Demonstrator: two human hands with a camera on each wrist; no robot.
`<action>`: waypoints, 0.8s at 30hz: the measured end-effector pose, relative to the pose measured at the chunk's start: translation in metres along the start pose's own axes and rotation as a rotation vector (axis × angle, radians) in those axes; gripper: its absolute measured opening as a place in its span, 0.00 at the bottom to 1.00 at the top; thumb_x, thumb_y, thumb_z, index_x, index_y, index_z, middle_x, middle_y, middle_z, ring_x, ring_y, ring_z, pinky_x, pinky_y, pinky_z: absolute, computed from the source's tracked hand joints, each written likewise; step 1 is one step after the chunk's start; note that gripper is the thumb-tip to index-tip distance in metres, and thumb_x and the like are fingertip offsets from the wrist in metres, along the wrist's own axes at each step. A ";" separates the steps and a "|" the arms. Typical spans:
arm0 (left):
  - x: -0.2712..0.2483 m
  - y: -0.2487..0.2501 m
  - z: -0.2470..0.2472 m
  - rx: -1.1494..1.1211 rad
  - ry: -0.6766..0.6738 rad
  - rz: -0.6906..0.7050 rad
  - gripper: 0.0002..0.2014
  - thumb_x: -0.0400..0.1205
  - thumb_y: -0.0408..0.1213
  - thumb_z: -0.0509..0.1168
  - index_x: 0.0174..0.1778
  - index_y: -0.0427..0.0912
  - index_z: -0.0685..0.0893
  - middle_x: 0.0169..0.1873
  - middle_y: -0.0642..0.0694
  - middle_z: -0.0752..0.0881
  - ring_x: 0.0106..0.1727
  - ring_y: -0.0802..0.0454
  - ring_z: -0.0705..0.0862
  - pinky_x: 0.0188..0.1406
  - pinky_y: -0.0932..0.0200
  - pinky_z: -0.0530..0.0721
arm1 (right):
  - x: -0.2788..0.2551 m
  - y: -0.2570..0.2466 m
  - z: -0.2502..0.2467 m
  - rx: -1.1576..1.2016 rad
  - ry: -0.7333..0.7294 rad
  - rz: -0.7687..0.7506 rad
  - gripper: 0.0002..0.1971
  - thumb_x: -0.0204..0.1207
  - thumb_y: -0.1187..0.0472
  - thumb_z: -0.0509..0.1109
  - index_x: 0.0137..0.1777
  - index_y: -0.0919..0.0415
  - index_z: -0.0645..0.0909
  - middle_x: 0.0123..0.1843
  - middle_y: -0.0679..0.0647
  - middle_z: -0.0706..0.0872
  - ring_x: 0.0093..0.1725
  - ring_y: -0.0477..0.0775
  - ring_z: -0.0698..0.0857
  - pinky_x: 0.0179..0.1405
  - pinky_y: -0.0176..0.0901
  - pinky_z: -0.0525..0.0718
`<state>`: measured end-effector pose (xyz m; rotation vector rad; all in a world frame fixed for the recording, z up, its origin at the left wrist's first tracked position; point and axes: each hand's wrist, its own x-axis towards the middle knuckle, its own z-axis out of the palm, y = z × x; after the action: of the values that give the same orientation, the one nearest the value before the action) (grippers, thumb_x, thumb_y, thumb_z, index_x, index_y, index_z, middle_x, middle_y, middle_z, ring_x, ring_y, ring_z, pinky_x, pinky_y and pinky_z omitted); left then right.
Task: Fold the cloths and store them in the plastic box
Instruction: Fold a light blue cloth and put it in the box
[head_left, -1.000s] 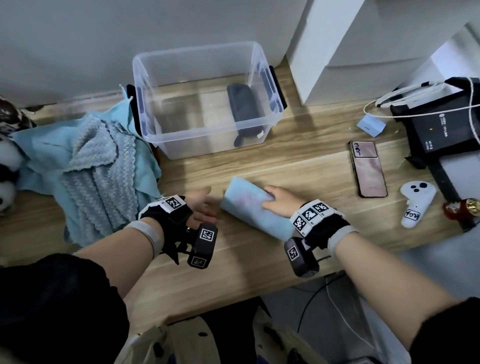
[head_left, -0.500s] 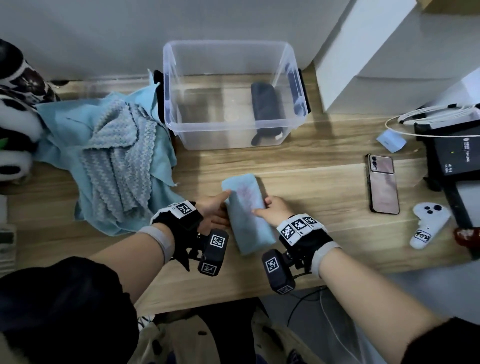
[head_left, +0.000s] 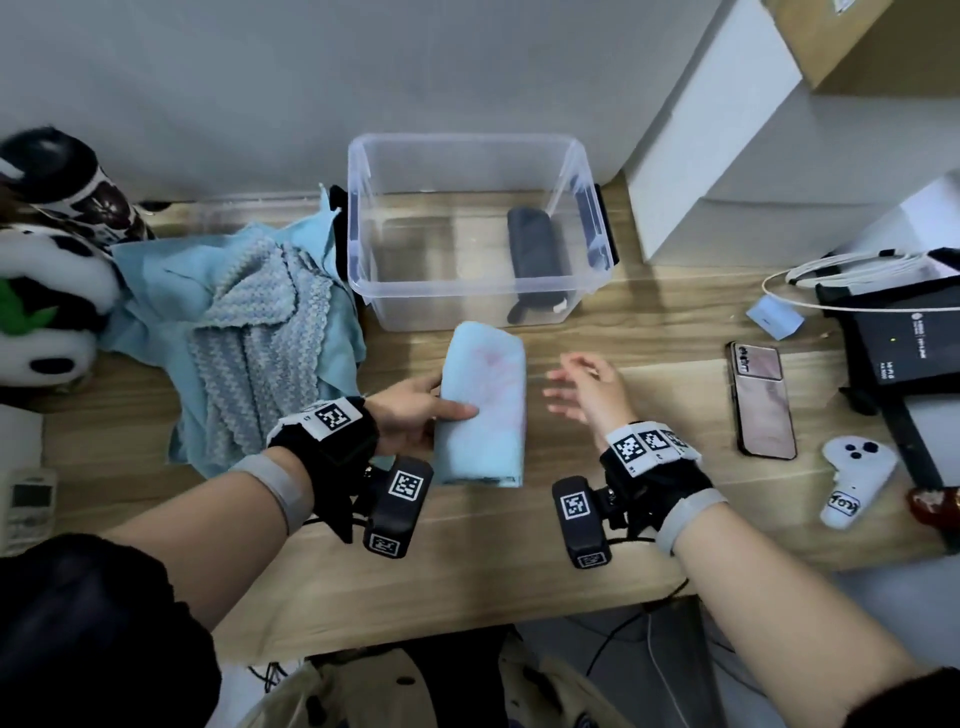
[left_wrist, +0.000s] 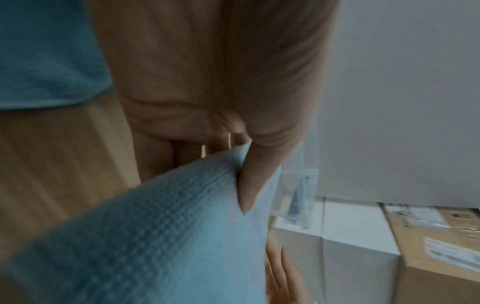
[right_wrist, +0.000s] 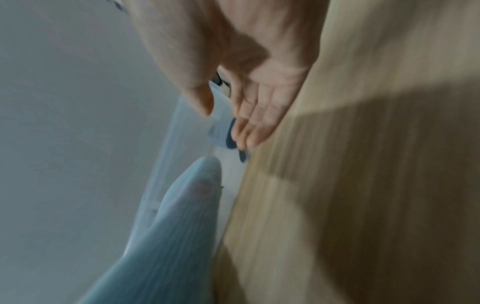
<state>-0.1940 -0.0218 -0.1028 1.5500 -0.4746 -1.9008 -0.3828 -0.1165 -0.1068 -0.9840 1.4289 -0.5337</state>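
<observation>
Desk: wooden desk (head_left: 623, 332) against a grey wall, cluttered along its right edge with a phone (head_left: 762, 400) and a white controller (head_left: 854, 480).
Box: clear plastic box (head_left: 363, 228) at the back edge, with one dark rolled cloth (head_left: 537, 249) inside by its right wall.
Folded cloth: light blue cloth (head_left: 485, 410), folded into a bundle, just in front of the box.
Left hand: left hand (head_left: 415, 413) grasps the bundle's left side, thumb on top.
Right hand: right hand (head_left: 587, 392) beside the bundle, fingers loose, holding nothing.
Waiting: more cloths (head_left: 249, 343) heaped near the left edge.
Risk: a one-sided grip could let the folds sag open on the lift; the bundle might also catch the box's front rim.
</observation>
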 end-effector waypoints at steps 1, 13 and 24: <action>-0.003 0.010 -0.002 0.003 -0.014 0.031 0.21 0.79 0.28 0.66 0.67 0.47 0.76 0.56 0.46 0.85 0.53 0.48 0.85 0.49 0.51 0.86 | 0.004 -0.012 -0.006 0.045 0.066 -0.061 0.11 0.81 0.64 0.62 0.61 0.65 0.74 0.43 0.55 0.84 0.29 0.46 0.83 0.24 0.35 0.83; -0.001 0.165 -0.018 -0.107 0.047 0.284 0.16 0.82 0.27 0.60 0.65 0.44 0.74 0.51 0.45 0.85 0.46 0.48 0.86 0.28 0.56 0.88 | 0.059 -0.102 -0.013 0.079 0.454 -0.252 0.10 0.79 0.65 0.61 0.54 0.62 0.82 0.56 0.55 0.84 0.54 0.50 0.79 0.56 0.39 0.74; 0.099 0.195 -0.044 0.160 0.319 0.001 0.11 0.80 0.23 0.58 0.56 0.39 0.72 0.30 0.39 0.79 0.19 0.47 0.79 0.27 0.55 0.80 | 0.105 -0.115 -0.005 -0.010 0.371 -0.173 0.17 0.83 0.62 0.55 0.70 0.62 0.74 0.72 0.54 0.76 0.63 0.52 0.77 0.53 0.33 0.68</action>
<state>-0.1150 -0.2261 -0.0630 1.9149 -0.4923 -1.6045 -0.3463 -0.2644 -0.0718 -1.0601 1.6823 -0.8717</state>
